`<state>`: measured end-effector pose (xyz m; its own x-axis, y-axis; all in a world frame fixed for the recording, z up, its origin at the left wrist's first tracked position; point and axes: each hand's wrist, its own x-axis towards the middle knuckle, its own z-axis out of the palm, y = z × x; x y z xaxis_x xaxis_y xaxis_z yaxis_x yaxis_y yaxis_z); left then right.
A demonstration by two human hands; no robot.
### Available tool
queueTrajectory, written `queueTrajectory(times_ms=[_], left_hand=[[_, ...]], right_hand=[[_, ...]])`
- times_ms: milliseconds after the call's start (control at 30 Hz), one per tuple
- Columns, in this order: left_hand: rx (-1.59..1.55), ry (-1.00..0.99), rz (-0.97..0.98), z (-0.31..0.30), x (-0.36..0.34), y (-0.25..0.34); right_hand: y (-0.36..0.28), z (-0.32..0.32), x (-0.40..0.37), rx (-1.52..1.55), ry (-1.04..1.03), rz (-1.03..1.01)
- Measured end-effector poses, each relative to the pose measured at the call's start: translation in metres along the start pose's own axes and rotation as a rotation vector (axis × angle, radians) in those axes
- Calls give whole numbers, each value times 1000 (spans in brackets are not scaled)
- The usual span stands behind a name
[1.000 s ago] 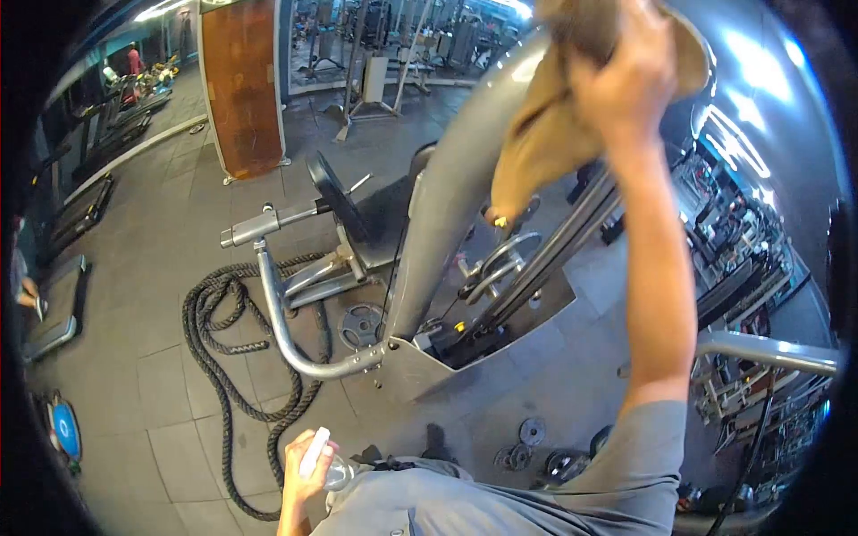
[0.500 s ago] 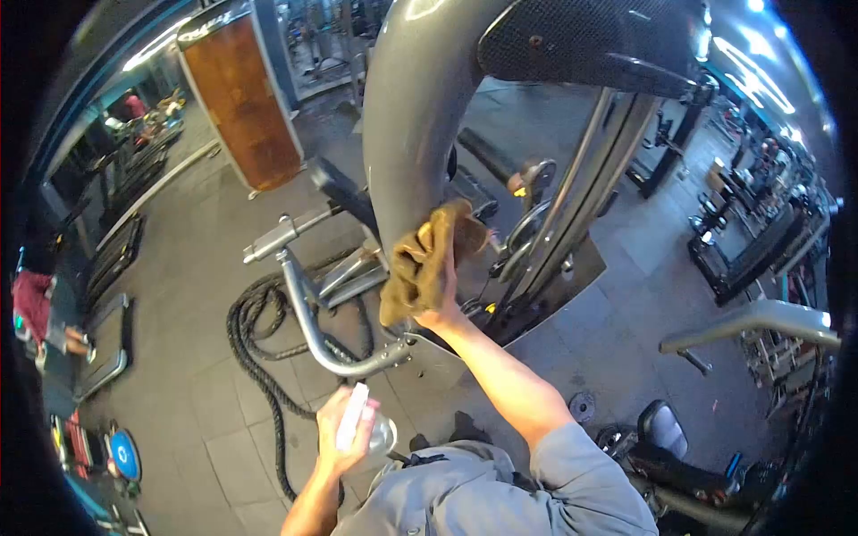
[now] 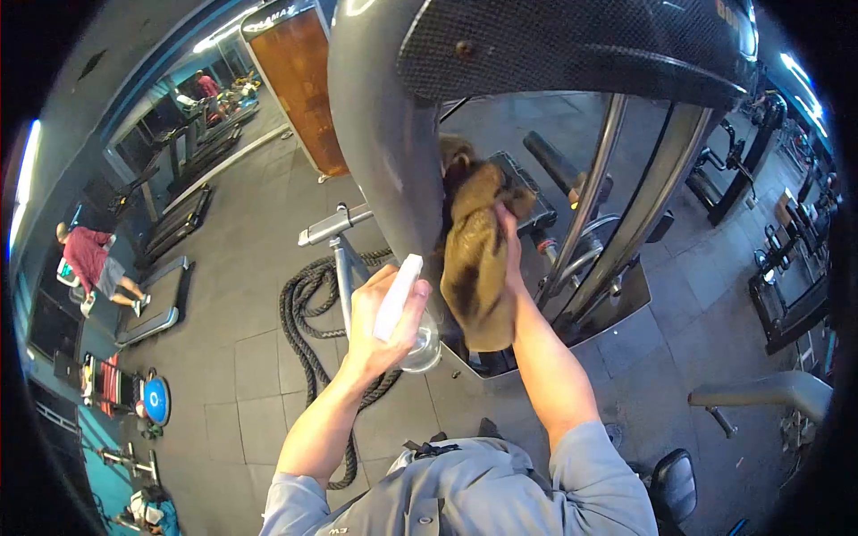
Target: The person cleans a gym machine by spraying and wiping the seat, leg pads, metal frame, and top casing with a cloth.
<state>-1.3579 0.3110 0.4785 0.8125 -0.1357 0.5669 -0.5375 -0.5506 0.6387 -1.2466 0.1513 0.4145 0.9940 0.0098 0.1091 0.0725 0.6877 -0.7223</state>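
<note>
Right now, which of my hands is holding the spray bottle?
Your left hand grips the spray bottle; your right hand instead presses a brown cloth against the grey machine frame.

A thick black rope [image 3: 308,304] lies coiled on the grey tiled floor [image 3: 241,366]. Beyond it stands a brown wooden panel [image 3: 308,89]. Toward the floor's left edge, a person in a red shirt [image 3: 94,259] bends beside a treadmill [image 3: 156,308], with a blue disc [image 3: 155,400] nearer. A grey padded bar [image 3: 769,391] juts in at the right edge.
</note>
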Motion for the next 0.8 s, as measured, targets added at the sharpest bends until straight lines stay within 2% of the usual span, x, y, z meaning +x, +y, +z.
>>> queueTrajectory(times_ms=[33,133,200,267,333,367,400,467,567,600,633,667,733,800], left_hand=[[4,4,-17,4,1,1],[22,14,-111,6,-4,-5],[32,-8,-178,2,-4,-7],[44,-29,-151,0,-9,-21],[54,-17,-121,0,-17,-31],[118,-79,-133,-5,-22,-35],[47,-34,-153,-4,-28,-45],[-99,61,-193,1,-43,-72],[-246,56,-196,-3,-66,-102],[-289,32,-208,-6,-70,-109],[-196,53,-195,-7,-66,-109],[-85,-52,-366,-18,-63,-91],[-75,-141,-148,-21,-63,-111],[-164,-190,-128,-27,-50,-112]], right_hand=[[3,-8,-1,110,29,119],[-21,-4,-2,230,-111,282],[-46,20,-1,191,-103,202],[-80,52,-7,114,-95,145],[-87,69,12,18,-196,4],[-74,79,18,-54,-197,-147],[-61,89,23,-127,-184,-299],[3,95,35,-367,-102,-701],[72,34,16,-881,-117,-1040],[100,8,9,-1015,-124,-1097],[125,-21,1,-1132,-135,-1116],[151,-48,-9,-1236,-146,-1133],[185,-93,-28,-1395,-139,-1142],[185,-105,-35,-1448,-101,-1126]])
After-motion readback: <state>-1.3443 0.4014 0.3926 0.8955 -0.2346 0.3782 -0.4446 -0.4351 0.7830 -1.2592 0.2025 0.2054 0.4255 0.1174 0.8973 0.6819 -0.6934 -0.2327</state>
